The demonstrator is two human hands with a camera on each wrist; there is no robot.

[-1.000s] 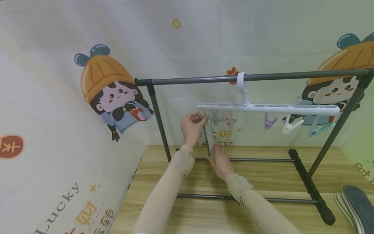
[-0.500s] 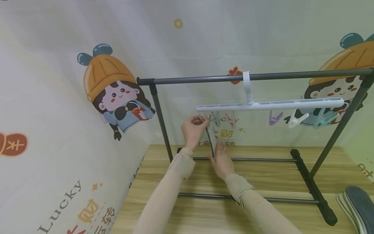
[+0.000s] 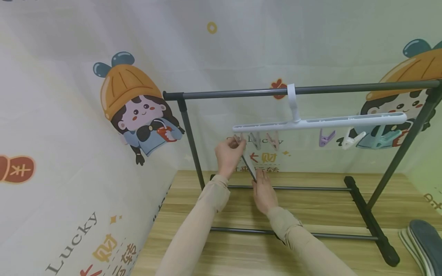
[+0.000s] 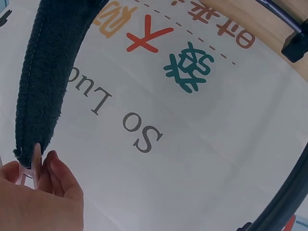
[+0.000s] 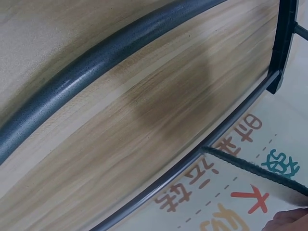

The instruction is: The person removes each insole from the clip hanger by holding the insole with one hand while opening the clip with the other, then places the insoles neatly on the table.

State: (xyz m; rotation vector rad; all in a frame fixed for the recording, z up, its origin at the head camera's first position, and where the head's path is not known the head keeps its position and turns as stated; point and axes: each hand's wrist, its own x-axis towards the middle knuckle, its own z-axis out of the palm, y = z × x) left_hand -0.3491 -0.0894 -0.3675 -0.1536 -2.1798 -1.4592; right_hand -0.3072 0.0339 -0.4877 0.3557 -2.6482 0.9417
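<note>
A dark, fuzzy insole [image 4: 48,72] with a pale underside hangs at the left end of a white hanger [image 3: 321,123]. My left hand [image 3: 229,156] pinches a pink clothespin [image 4: 36,161] at the insole's upper end, thumb and fingers on either side of its handles. The clip sits on that end in the left wrist view. Lower down, my right hand [image 3: 264,195] touches the insole's other end with fairly straight fingers, and the insole slants toward it. The right wrist view catches only a bit of fingers [image 5: 288,221] by the insole [image 5: 255,171].
The hanger hooks over the bar of a dark rack [image 3: 235,93] on a wooden tabletop [image 3: 321,211]. More clothespins hang from it, among them a purple one [image 3: 326,138] and a teal one [image 3: 385,138]. A stack of insoles [image 3: 424,243] lies at the right.
The insole's lower end has swung right with my right hand, so it slants more. The hanger's right end has tilted up. My left hand stays at the clothespin.
</note>
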